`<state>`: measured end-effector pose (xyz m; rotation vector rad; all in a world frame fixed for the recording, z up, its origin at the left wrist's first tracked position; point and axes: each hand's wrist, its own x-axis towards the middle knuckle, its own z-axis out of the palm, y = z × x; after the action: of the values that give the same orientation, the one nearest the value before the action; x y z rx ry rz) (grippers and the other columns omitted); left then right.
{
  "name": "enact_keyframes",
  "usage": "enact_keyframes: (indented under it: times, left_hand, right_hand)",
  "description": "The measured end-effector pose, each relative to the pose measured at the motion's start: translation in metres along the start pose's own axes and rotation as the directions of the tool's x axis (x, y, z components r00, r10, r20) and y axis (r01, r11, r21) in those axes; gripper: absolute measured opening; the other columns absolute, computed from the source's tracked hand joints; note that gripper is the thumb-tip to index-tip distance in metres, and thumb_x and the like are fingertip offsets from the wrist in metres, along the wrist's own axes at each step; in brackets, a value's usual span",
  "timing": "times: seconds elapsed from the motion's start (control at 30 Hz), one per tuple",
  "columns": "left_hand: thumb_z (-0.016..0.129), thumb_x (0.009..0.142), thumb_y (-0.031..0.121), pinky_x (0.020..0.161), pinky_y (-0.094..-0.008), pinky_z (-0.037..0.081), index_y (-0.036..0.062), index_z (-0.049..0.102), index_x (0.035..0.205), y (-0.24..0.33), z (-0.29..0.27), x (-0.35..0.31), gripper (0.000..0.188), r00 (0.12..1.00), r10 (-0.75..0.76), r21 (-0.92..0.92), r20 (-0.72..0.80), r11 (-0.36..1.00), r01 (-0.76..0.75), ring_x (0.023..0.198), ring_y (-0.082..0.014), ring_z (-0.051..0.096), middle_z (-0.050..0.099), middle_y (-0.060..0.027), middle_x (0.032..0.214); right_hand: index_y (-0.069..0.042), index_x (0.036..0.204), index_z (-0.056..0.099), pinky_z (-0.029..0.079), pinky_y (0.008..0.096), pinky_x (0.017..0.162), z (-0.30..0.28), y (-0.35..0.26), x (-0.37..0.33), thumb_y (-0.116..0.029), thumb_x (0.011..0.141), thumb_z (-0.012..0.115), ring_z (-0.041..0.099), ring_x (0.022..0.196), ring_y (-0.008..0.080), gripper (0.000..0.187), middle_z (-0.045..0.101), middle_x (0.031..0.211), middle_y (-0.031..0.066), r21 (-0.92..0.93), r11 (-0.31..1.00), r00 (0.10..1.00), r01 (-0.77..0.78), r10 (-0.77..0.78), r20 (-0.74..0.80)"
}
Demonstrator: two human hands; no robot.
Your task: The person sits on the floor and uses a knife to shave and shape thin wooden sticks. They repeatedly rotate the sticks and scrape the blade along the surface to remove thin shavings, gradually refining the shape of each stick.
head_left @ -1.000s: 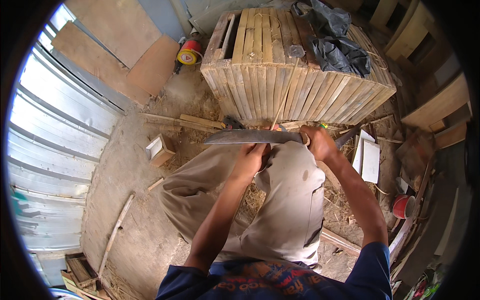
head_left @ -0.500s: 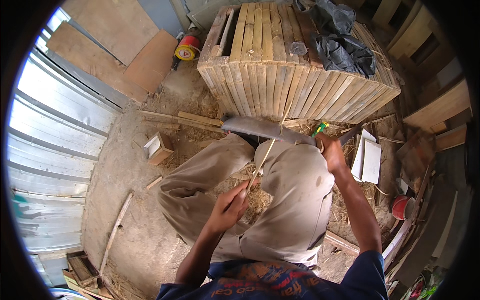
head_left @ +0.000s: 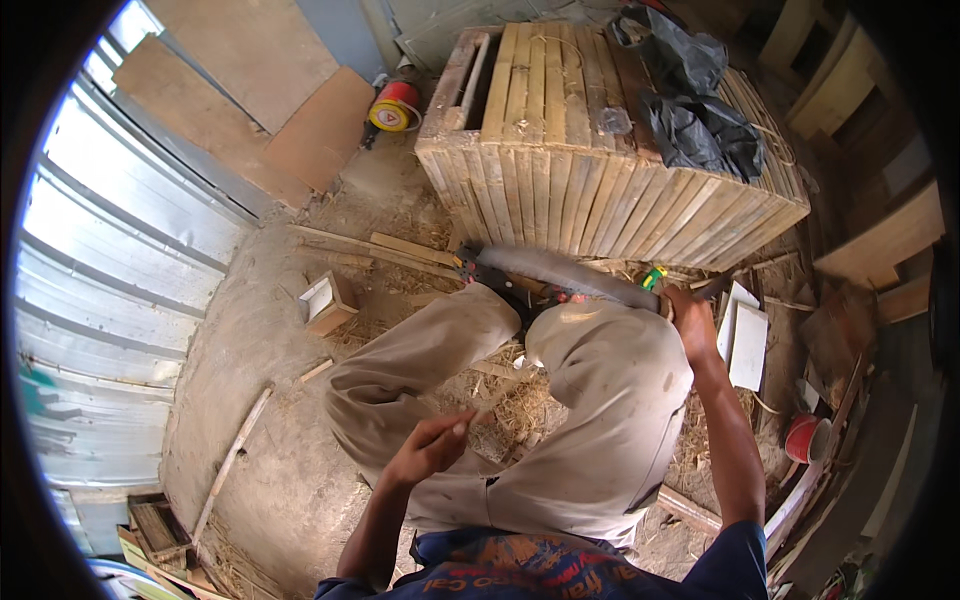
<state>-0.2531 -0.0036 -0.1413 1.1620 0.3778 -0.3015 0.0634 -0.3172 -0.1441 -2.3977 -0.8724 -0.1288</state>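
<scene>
My right hand point(head_left: 690, 322) is closed round the grip end of a long, broad-bladed machete point(head_left: 585, 280). The dark blade points left across the front of my knees and is smeared by motion. My left hand point(head_left: 432, 447) hangs in front of my lap, fingers curled with thumb and forefinger pinched. Only a faint pale blur shows beyond those fingertips, so what they hold is unclear. Just behind the machete lies a green and yellow tool handle point(head_left: 653, 277).
A slatted wooden crate point(head_left: 600, 200) with black plastic bags point(head_left: 705, 130) on it stands ahead. A small wooden box point(head_left: 330, 303) sits left, white boards point(head_left: 742, 335) right. Straw and shavings point(head_left: 510, 410) lie between my legs. A red tin point(head_left: 805, 438) is at right.
My left hand has drawn down and left, away from the machete; the thin wooden strip it held no longer shows clearly. The machete has shifted slightly right and down in view.
</scene>
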Motion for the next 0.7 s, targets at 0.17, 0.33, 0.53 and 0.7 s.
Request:
enact_keyframes:
  times: [0.17,0.33,0.53,0.7]
  left_hand:
    - [0.045,0.107,0.027,0.047,-0.0201,0.028,0.0006,0.059,0.128,-0.023,-0.014,-0.03,0.037,0.934,-0.144,-0.065,-0.328,0.989,0.13,0.05,-0.0037,0.035,0.04,0.0064,0.063]
    - [0.049,0.104,0.026,0.042,-0.0203,0.026,0.0023,0.062,0.109,0.001,0.01,0.048,0.028,0.935,0.165,0.022,-0.314,0.986,-0.167,0.047,-0.0046,0.036,0.045,0.0033,0.066]
    - [0.051,0.103,0.022,0.053,-0.0236,0.034,0.0012,0.064,0.103,0.052,0.056,0.153,0.025,0.942,0.262,0.038,-0.208,0.965,-0.26,0.058,-0.006,0.043,0.055,0.0009,0.073]
    - [0.053,0.1,0.011,0.065,-0.0353,0.044,-0.0018,0.062,0.1,0.051,0.068,0.166,0.016,0.796,0.542,0.332,-0.27,0.828,-0.451,0.072,-0.0169,0.055,0.062,-0.0062,0.077]
  right_hand:
    - [-0.003,0.09,0.059,0.049,0.0487,0.063,0.015,0.017,-0.022,-0.025,0.078,0.073,0.065,0.075,0.0455,0.028,0.064,0.078,0.0262,0.172,0.921,0.936,-0.351,0.341,0.083]
    - [-0.007,0.09,0.06,0.05,0.0503,0.064,0.02,-0.007,-0.013,-0.013,0.077,0.071,0.066,0.077,0.044,0.018,0.066,0.078,0.0242,0.04,0.987,0.986,-0.156,0.154,0.06]
    - [-0.003,0.1,0.063,0.053,0.0501,0.073,0.019,-0.058,0.02,-0.009,0.075,0.067,0.066,0.081,0.0435,0.026,0.067,0.082,0.0246,-0.037,0.999,0.979,0.037,-0.028,0.203]
    - [-0.003,0.112,0.062,0.053,0.0483,0.073,0.02,-0.073,0.026,-0.007,0.072,0.065,0.065,0.081,0.0435,0.04,0.066,0.086,0.0264,-0.116,0.993,0.944,0.028,0.012,0.329]
